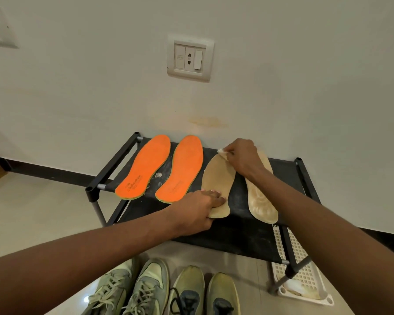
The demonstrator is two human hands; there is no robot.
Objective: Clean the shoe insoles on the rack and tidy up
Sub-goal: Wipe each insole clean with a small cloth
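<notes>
Two orange insoles [146, 167] [180, 169] lie side by side on the left of the black rack's top shelf [239, 192]. Two tan insoles lie to the right. My left hand [198, 210] holds down the heel end of the nearer tan insole [216, 178], fingers flat on it and thumb at its edge. My right hand [241, 158] pinches a small white cloth [222, 153] and presses it on the toe end of that insole. The other tan insole [262, 201] lies partly under my right wrist.
White dust speckles the shelf between the insoles. Two pairs of sneakers [132, 289] [205, 292] stand on the floor before the rack. A white perforated tray [303, 280] lies under the rack's right end. A wall socket [189, 57] sits above.
</notes>
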